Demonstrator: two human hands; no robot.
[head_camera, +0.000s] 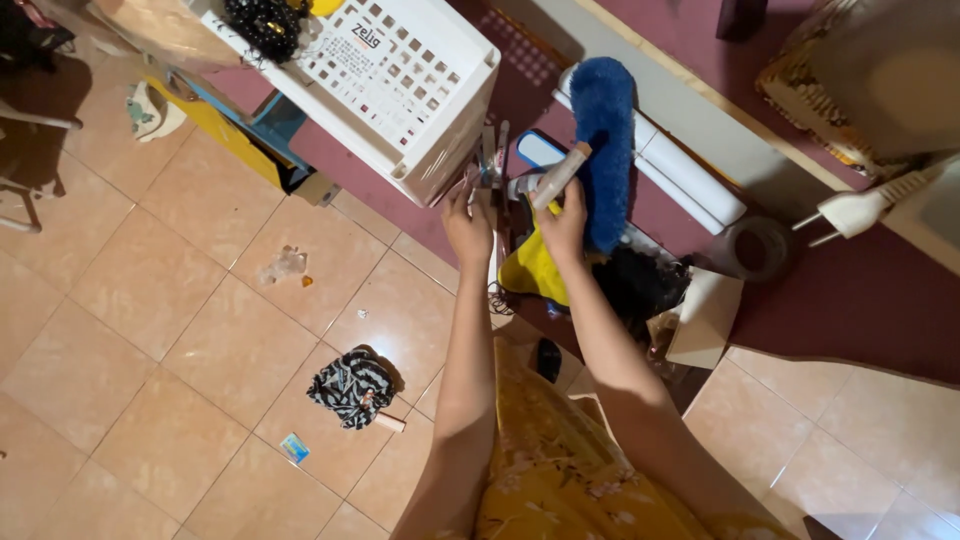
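Head view, looking straight down. Right hand (563, 222) is clamped around a slim white plastic tube with a tan cap (557, 176), held tilted, cap end pointing up and to the right; the tube is pale, smooth and narrow, with its lower end hidden in the fist. It sits just in front of a fluffy blue duster head (606, 140), which lies across a white roll (690, 180) on the dark red mat (870, 290).

Left hand (467, 226) reaches to the lower corner of a white perforated plastic basket (400, 80), fingers curled at small items there (too blurred to tell whether it grips one, so hold cannot be told). A yellow cloth (533, 268) lies just below the right hand, and a black fuzzy bundle (640, 285) sits beside it.

On the tan tiled floor (150, 300): a black-and-white patterned cloth wad (350, 388), well apart from both hands. A roll of grey tape (752, 248) rests on the mat to the right, and a white plug (850, 212) is near it. The person wears yellow floral fabric (560, 470).
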